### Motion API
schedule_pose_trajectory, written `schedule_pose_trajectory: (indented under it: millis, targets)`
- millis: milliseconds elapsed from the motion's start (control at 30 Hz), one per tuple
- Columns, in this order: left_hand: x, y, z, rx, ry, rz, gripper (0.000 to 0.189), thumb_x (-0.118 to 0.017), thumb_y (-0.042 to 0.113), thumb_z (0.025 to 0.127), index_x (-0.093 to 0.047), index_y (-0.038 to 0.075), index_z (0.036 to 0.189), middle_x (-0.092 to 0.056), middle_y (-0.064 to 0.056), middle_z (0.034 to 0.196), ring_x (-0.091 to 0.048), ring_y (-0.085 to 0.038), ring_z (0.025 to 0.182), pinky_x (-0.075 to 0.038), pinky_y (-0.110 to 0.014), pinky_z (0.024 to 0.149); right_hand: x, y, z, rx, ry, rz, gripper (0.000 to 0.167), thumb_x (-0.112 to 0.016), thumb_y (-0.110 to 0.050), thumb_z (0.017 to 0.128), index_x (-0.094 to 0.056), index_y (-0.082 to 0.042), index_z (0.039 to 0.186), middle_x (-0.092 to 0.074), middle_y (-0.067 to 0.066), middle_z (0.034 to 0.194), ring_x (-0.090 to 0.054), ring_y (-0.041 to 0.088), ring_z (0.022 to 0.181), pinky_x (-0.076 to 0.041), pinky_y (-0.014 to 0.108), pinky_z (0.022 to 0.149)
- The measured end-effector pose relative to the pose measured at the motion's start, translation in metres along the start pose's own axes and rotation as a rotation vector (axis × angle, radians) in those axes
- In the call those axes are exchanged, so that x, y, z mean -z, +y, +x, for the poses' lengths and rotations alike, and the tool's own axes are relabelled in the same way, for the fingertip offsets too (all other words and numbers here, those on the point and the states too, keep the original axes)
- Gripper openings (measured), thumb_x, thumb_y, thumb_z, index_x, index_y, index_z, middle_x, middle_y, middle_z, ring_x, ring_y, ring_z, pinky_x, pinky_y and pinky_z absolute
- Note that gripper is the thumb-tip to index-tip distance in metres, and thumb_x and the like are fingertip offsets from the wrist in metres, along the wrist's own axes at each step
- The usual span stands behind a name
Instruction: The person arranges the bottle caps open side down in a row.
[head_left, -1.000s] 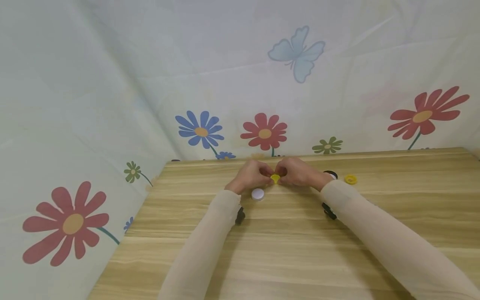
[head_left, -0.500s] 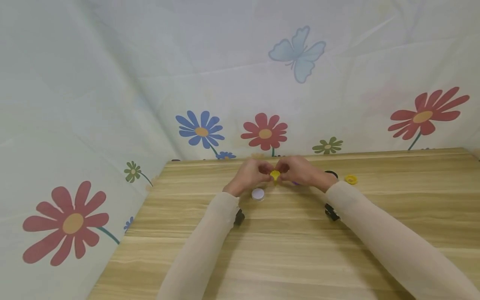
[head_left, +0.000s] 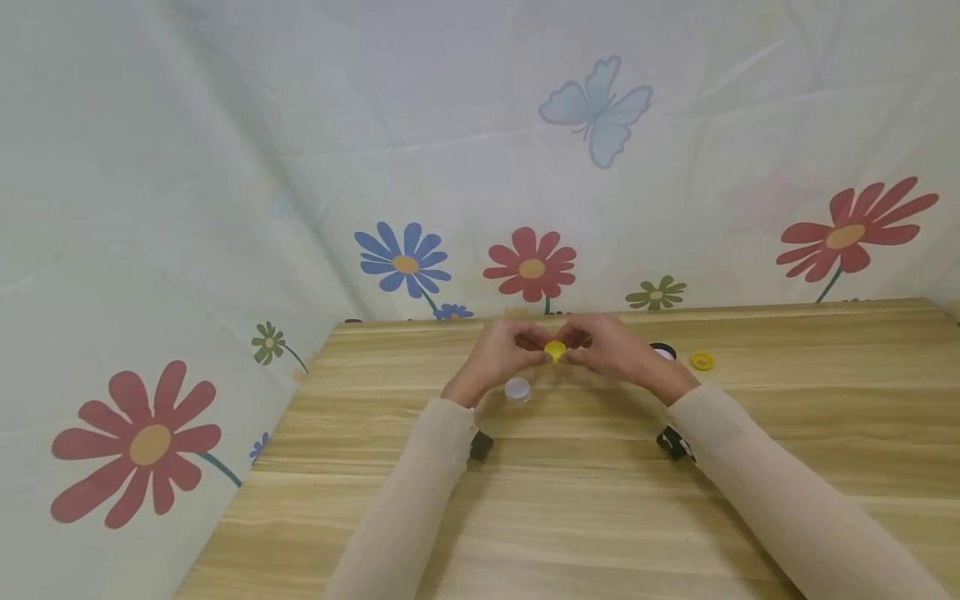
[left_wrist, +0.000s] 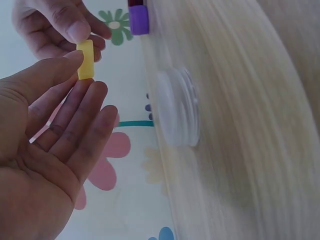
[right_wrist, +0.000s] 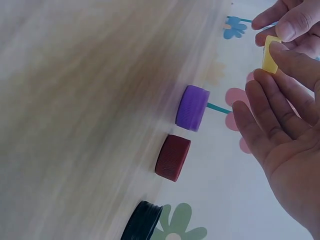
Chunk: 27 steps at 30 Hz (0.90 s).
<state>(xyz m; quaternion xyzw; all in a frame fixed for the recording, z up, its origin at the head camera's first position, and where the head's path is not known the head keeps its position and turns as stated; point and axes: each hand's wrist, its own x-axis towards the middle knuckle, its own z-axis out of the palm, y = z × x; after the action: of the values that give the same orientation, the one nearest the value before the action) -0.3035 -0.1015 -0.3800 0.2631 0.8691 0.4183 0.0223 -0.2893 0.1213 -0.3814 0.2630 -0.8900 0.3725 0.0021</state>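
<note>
A small yellow bottle cap is held up between both hands near the far edge of the table. My left hand pinches its left side between thumb and fingertips. From the other side, the thumb and fingertips of my right hand grip it too. The left wrist view shows the yellow cap edge-on and clear of the tabletop. A whitish, clear-sided lid lies on the table just below the left hand. In the right wrist view, a purple cap stands closest to the right hand.
Beyond the purple one come a dark red cap and a black lid. Farther right lies a yellow ring-like cap. Behind the wooden table hangs a flower-printed cloth.
Both hands have lifted the yellow cap slightly and its face has turned more toward the head camera. The right wrist has shifted to the right, showing more of the black lid.
</note>
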Motion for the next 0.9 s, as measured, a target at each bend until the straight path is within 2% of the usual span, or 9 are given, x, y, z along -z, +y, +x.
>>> schedule_pose_trajectory:
  millis: [267, 467, 900]
  targets:
    - [-0.003, 0.009, -0.008, -0.021, 0.009, -0.024, 0.024, -0.084, 0.000, 0.091, -0.080, 0.003, 0.115, -0.079, -0.006, 0.107, -0.075, -0.016, 0.094, -0.060, -0.026, 0.085, 0.001, -0.005, -0.015, 0.007, 0.055, 0.055, 0.024, -0.080, -0.009, 0.097, -0.074, -0.001, 0.119, -0.074, 0.008, 0.110, -0.069, 0.027, 0.103, -0.057, 0.048, 0.097]
    - [-0.004, 0.013, -0.011, -0.029, 0.022, -0.010, 0.024, -0.084, 0.002, 0.091, -0.080, 0.004, 0.114, -0.079, -0.005, 0.107, -0.074, -0.015, 0.095, -0.059, -0.026, 0.087, 0.000, -0.006, -0.022, 0.009, 0.078, 0.088, 0.026, -0.078, -0.010, 0.098, -0.073, -0.002, 0.122, -0.073, 0.009, 0.114, -0.069, 0.027, 0.106, -0.056, 0.049, 0.099]
    - [-0.003, 0.011, -0.016, -0.059, 0.041, 0.050, 0.019, -0.082, 0.006, 0.094, -0.080, 0.005, 0.113, -0.078, -0.005, 0.110, -0.075, -0.016, 0.096, -0.059, -0.026, 0.089, -0.004, -0.007, -0.023, -0.002, 0.100, 0.071, 0.021, -0.074, -0.014, 0.102, -0.072, -0.003, 0.119, -0.074, 0.009, 0.112, -0.070, 0.029, 0.107, -0.056, 0.052, 0.099]
